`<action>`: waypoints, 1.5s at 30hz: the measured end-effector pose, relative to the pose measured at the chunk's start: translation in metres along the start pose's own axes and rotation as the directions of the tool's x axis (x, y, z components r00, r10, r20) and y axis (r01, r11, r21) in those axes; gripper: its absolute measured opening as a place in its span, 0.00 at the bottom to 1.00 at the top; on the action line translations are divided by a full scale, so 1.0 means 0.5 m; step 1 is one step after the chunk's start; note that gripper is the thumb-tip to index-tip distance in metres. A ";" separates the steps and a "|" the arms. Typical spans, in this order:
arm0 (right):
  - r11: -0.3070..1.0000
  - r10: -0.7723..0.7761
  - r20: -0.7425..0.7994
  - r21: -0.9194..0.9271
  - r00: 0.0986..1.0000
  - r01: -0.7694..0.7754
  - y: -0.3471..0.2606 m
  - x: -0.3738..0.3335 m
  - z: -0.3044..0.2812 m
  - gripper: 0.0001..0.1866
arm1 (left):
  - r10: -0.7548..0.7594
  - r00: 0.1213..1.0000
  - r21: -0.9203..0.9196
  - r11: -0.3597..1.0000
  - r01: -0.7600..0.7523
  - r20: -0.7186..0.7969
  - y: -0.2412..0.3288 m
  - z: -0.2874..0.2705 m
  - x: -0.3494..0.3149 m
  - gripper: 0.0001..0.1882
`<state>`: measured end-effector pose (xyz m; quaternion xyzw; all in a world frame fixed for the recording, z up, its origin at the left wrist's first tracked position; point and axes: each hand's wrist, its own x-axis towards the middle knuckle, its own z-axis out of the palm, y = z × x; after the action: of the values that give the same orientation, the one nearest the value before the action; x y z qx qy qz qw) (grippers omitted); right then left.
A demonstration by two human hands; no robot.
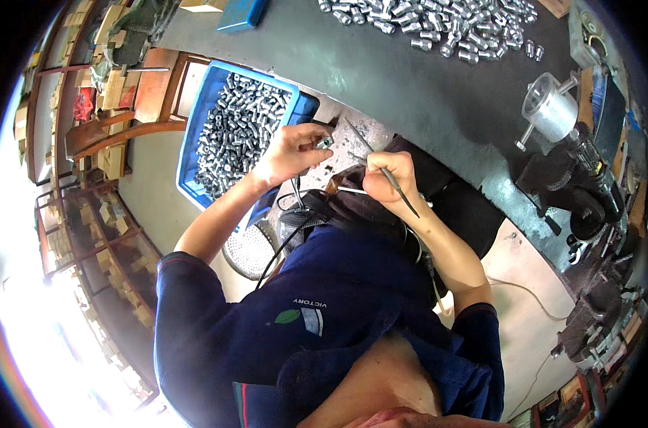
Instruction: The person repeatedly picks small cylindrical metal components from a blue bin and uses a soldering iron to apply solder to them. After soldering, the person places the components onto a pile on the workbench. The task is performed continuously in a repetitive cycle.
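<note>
My left hand (pixel 292 153) pinches a small metal fitting (pixel 325 143) between thumb and fingertips, its round open end showing. To the right of it, my right hand (pixel 392 178) is closed around a slim dark metal tool (pixel 405 197), which looks like a thin file. One end of this tool points up toward the table edge, and the other sticks out below the fist. A short dark tip also shows beside the right fingers; I cannot tell whether it belongs to the same tool. The fitting and the tool are apart. Both hands are above my lap.
A blue bin (pixel 184 160) full of metal fittings stands left of my left hand. On the dark table (pixel 324 53) lies a heap of shiny fittings (pixel 474 28). A silver cylinder with handles (pixel 552 107) is at the right, a wooden chair (pixel 156 89) at the left.
</note>
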<state>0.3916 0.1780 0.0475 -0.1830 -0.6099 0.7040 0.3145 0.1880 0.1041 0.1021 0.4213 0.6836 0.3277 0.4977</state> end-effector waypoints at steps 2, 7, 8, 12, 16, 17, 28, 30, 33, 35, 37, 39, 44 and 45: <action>0.999 -0.028 0.012 -0.030 1.000 0.029 -0.004 0.000 0.003 0.14 | 0.212 0.977 0.359 0.912 -0.201 0.010 0.001 0.006 -0.003 0.13; 0.995 -0.054 0.048 -0.077 0.997 0.057 -0.002 -0.001 -0.001 0.16 | 0.351 0.923 0.464 0.798 -0.384 0.160 0.044 0.035 0.010 0.12; 0.992 -0.051 0.052 -0.111 0.997 0.057 -0.010 0.001 -0.002 0.18 | 0.403 0.900 0.459 0.776 -0.433 0.168 0.040 0.040 0.014 0.12; 0.982 -0.068 0.039 -0.172 0.997 0.074 -0.018 -0.002 0.010 0.20 | 0.500 0.840 0.449 0.714 -0.537 0.208 0.027 0.055 0.016 0.13; 0.972 -0.129 0.003 -0.200 0.992 0.127 -0.013 -0.006 0.006 0.14 | 0.516 0.847 0.474 0.719 -0.509 0.126 0.020 0.027 0.014 0.11; 0.978 -0.108 0.000 -0.179 0.994 0.106 -0.009 -0.007 0.006 0.14 | 0.465 0.878 0.462 0.757 -0.462 0.117 0.020 0.020 0.010 0.12; 0.991 0.012 0.003 -0.134 1.000 -0.011 0.017 -0.006 0.008 0.28 | 0.561 0.815 0.478 0.681 -0.555 0.147 0.008 0.022 0.013 0.11; 0.992 0.039 0.000 -0.116 0.999 -0.039 0.021 -0.008 0.008 0.28 | 0.560 0.815 0.500 0.669 -0.550 0.148 0.014 0.023 0.014 0.11; 0.994 0.032 0.003 -0.106 0.999 -0.032 0.032 -0.011 0.004 0.25 | 0.545 0.811 0.544 0.623 -0.562 0.214 0.021 0.022 0.022 0.12; 0.994 0.027 -0.012 -0.101 1.000 -0.028 0.044 -0.013 -0.002 0.21 | 0.556 0.804 0.518 0.633 -0.575 0.212 0.024 0.026 0.026 0.12; 0.995 0.036 -0.046 -0.093 0.998 -0.040 0.049 -0.011 -0.002 0.17 | 0.547 0.809 0.481 0.662 -0.574 0.213 0.029 0.028 0.030 0.13; 0.998 0.056 -0.062 0.006 0.997 -0.056 0.030 -0.007 0.006 0.14 | 0.518 0.828 0.434 0.709 -0.556 0.216 0.038 0.025 0.038 0.13; 0.944 0.119 -0.015 0.313 0.993 -0.109 0.010 0.001 0.005 0.13 | 0.355 0.886 0.232 0.874 -0.428 0.297 0.059 0.001 0.041 0.12; 0.928 0.091 -0.001 0.363 0.996 -0.085 0.017 0.001 -0.001 0.14 | 0.347 0.891 0.154 0.902 -0.402 0.293 0.069 -0.014 0.028 0.12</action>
<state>0.3895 0.1783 0.0393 -0.1549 -0.4579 0.8163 0.3163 0.1876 0.1314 0.1283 0.6352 0.5490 0.2858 0.4620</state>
